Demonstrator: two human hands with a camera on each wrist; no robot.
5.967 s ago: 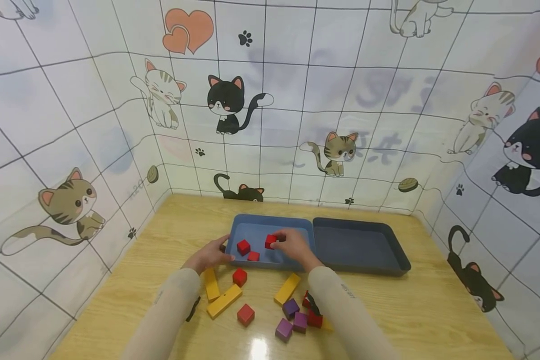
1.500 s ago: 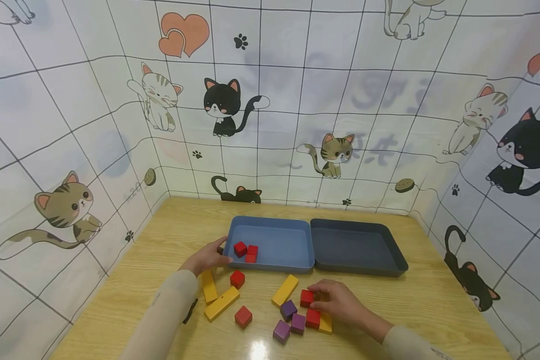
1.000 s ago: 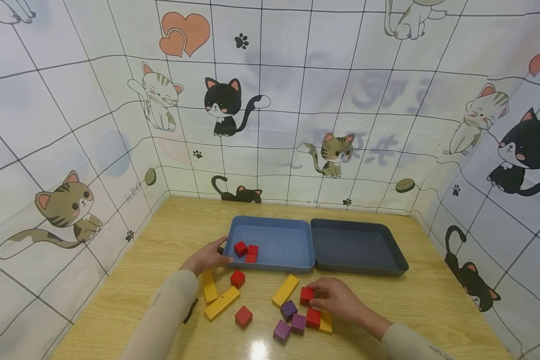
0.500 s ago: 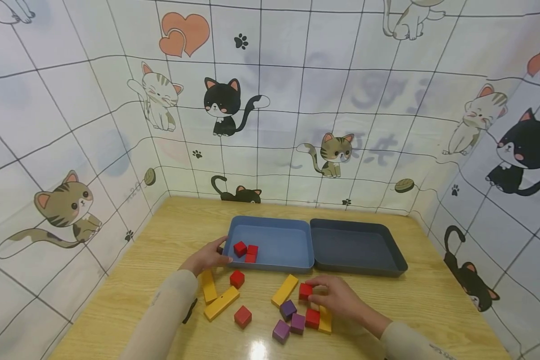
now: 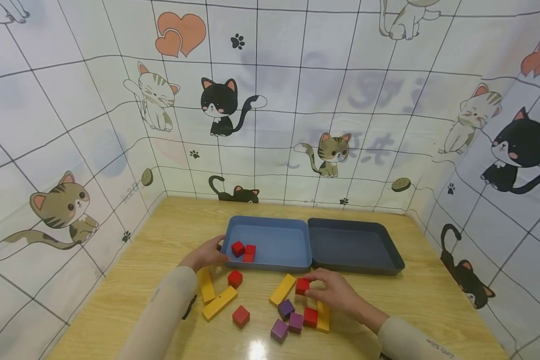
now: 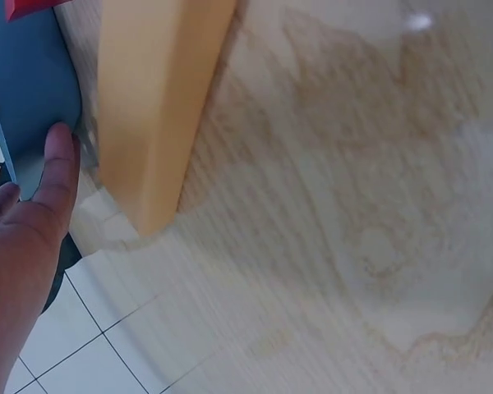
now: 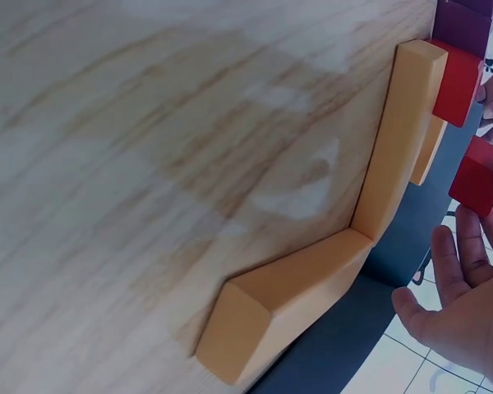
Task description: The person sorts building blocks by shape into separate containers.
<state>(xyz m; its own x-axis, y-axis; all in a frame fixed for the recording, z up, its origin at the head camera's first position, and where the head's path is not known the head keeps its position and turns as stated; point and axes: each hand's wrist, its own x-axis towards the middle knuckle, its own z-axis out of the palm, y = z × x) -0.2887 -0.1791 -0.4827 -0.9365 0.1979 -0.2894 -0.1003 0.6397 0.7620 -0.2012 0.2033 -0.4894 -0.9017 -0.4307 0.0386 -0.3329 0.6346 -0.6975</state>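
My right hand [image 5: 335, 292] pinches a red cube [image 5: 302, 286] between thumb and fingers, in front of the trays. In the right wrist view, that cube [image 7: 476, 176] sits at the fingertips. At the near left corner of the blue tray [image 5: 274, 240], my left hand [image 5: 204, 254] holds the wall, thumb at the front and fingers at the left side. The left wrist view shows the thumb [image 6: 57, 160] along the tray's outer wall. Three red cubes [image 5: 238, 248] lie grouped in that tray's left front part.
A dark grey tray [image 5: 353, 245] adjoins the blue one on the right. Yellow blocks [image 5: 220, 303], purple cubes [image 5: 279, 330] and red cubes [image 5: 241, 316] lie scattered in front. One red cube [image 5: 310, 317] stands beside a yellow block [image 5: 323, 316]. Cat-patterned sheeting walls the table.
Since six seconds ago, my right hand has left a red cube in the blue tray, moved right and taken another. That cube has lately moved slightly toward the trays. The left hand stays put.
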